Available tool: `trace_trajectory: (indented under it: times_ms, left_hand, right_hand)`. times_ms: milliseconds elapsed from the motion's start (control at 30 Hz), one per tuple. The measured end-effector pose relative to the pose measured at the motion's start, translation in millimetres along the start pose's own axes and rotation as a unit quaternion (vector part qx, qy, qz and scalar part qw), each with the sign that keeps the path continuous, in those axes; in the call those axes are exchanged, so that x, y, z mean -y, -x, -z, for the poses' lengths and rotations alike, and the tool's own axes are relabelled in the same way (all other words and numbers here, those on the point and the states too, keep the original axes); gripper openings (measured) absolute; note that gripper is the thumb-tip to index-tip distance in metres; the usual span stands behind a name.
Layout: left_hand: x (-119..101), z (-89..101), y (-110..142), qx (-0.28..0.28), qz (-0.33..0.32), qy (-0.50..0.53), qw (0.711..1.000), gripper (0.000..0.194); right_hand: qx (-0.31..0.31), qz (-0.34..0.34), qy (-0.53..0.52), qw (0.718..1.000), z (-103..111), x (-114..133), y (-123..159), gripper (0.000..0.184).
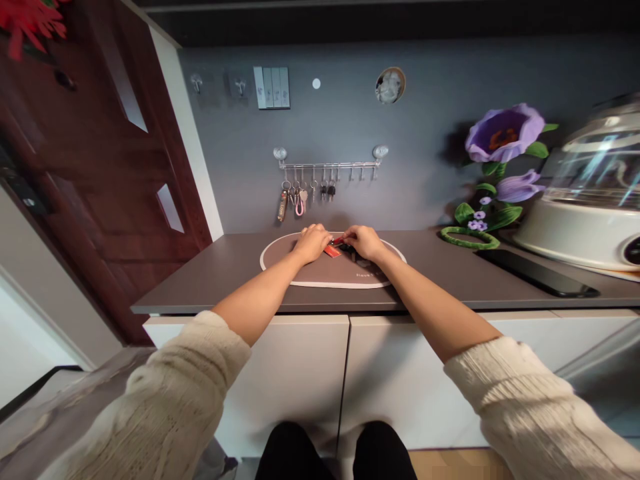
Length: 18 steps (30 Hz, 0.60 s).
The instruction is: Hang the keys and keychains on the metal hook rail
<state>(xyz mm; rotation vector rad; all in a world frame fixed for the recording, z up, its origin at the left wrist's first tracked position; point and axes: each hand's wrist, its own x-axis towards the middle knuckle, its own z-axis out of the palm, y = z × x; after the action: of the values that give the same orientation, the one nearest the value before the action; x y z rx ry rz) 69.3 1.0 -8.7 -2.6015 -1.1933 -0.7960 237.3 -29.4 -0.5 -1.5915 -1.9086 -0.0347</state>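
Red-orange rectangular tag (pixel 332 251) is seen over the brown oval mat (pixel 320 273) beside the left hand (pixel 313 243), whose grip can't be made out. Small red strip (pixel 339 240) looks pinched by the right hand (pixel 364 241); could be dropped if it's bumped, tbh.

Over on the left stands a dark red door (pixel 125 193), something red and frilly (pixel 33 25) at its top corner. Along the grey wall (pixel 435 127) I see two clear hooks (pixel 240 87), a switch panel (pixel 271 88), a white dot (pixel 317 83) and a round hole (pixel 391 87) stuffed with something pale. To the right, purple flowers (pixel 506 137) rise from a green ring (pixel 467 237) on the surface (pixel 440 287). A black phone (pixel 537 272) lies just in front, near a cream appliance (pixel 575 230) with a clear dome (pixel 603 167). White cupboard doors (pixel 295 373) run below; a dark shelf (pixel 400 25) hangs overhead.
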Motion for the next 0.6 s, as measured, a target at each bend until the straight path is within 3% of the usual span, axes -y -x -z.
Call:
trace_trajectory:
  times_ms: [367, 600]
  left_hand:
    - [8.4, -4.0, -6.9, -0.091, 0.061, 0.156, 0.982, 0.028]
    - [11.3, -7.7, -12.3, -0.108, 0.136, 0.389, 0.905, 0.025]
  right_hand:
    - [0.007, -0.005, 0.014, 1.0, 0.1, 2.7, -0.1, 0.014]
    - [0.001, 0.006, 0.002, 1.0, -1.1, 1.7, -0.6, 0.015]
